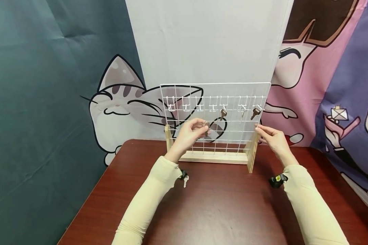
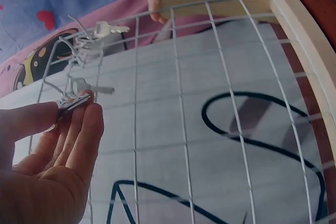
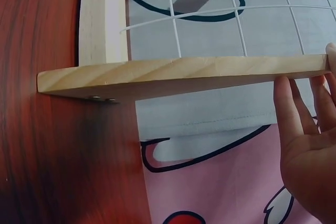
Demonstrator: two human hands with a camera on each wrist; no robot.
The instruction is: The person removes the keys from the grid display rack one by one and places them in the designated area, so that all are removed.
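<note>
My left hand (image 1: 188,135) pinches a small metal key (image 2: 73,104) between thumb and fingers, in front of the white wire grid rack (image 1: 214,131). In the left wrist view the key lies near the hooks, apart from them. At the rack's right side, my right hand (image 1: 274,139) holds the upper end of the wooden side post (image 3: 210,69), thumb on one face and fingers on the other. Along the upper part of the grid, a bronze-coloured key (image 1: 223,114), a silvery key (image 1: 243,110) and a dark key (image 1: 255,113) hang on white hooks.
Several white hooks (image 1: 185,107) on the left of the grid carry nothing. Another silvery key (image 1: 185,181) shows by the left wrist, over the brown table (image 1: 220,207). The rack's wooden base (image 1: 214,158) stands near the table's back edge. Printed cloth hangs behind.
</note>
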